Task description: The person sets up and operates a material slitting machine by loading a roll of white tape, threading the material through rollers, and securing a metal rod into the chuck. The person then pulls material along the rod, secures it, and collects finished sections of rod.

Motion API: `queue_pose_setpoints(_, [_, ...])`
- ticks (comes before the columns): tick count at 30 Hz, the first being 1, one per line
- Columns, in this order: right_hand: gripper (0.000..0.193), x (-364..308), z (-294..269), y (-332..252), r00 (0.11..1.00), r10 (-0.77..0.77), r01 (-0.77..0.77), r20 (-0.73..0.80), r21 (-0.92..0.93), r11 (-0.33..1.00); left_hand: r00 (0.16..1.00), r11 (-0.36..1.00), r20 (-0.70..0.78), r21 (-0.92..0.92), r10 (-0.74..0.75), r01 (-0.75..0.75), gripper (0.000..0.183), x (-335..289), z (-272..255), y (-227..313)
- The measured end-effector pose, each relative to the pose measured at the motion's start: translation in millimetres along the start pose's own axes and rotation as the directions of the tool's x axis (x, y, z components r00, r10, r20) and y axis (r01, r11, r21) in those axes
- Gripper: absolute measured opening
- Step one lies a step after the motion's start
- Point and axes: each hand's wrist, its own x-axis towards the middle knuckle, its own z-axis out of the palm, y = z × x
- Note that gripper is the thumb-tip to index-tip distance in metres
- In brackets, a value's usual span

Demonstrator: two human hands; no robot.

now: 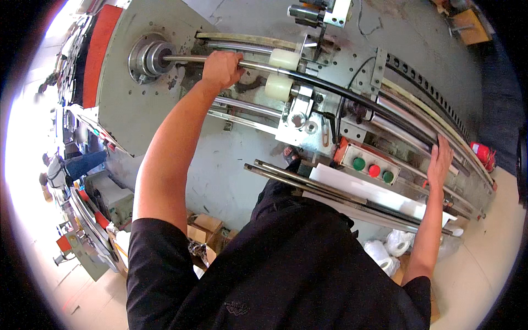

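A long metal rod (258, 66), bright at its left part and dark farther right, runs across the machine bed. Its left end sits in a round steel chuck (148, 58) on a grey housing. My left hand (221, 70) is wrapped round the rod between the chuck and two white rollers (279, 87). The rod passes between these rollers. Toward the far right end, my right hand (440, 159) is closed over the dark stretch of the rod; its fingertips are partly hidden behind it.
A control box (367, 165) with green and red buttons is in front of the bed. Several more rods (330, 193) lie nearer my body, beside a white panel (357, 184). Plastic-wrapped rolls (393, 247) and cardboard boxes (206, 228) are low down. A red object (483, 156) stands far right.
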Motion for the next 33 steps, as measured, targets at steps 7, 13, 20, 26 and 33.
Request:
queue_pose_setpoints(7, [0.051, 8.7, -2.3, -88.5, 0.992, -0.120, 0.124, -0.042, 0.096, 0.988, 0.999, 0.996, -0.010, -0.074, 0.050, -0.051, 0.029, 1.9, 7.0, 21.0])
queue_pose_setpoints(13, [0.052, 16.8, -1.6, -149.5, 0.986, -0.161, 0.164, -0.033, 0.126, 0.978, 0.997, 0.991, 0.007, -0.112, 0.075, -0.074, 0.029, 5.3, 5.0, 49.4])
queue_pose_setpoints(20, [0.048, 29.7, -5.9, -181.5, 0.981, -0.176, 0.187, -0.080, 0.160, 0.969, 0.997, 0.997, 0.033, -0.008, 0.075, -0.074, 0.031, 1.9, 11.7, 13.7])
queue_pose_setpoints(26, [0.044, 25.0, -12.7, -159.1, 0.996, -0.077, 0.084, -0.055, 0.146, 0.986, 0.983, 0.996, -0.160, -0.002, 0.088, -0.089, 0.031, -15.1, 10.5, -70.9])
queue_pose_setpoints(33, [0.042, 24.2, -12.5, -124.4, 0.998, -0.031, 0.037, -0.059, 0.098, 0.995, 0.982, 0.990, 0.127, 0.041, -0.142, 0.138, 0.033, -13.1, 2.6, -122.1])
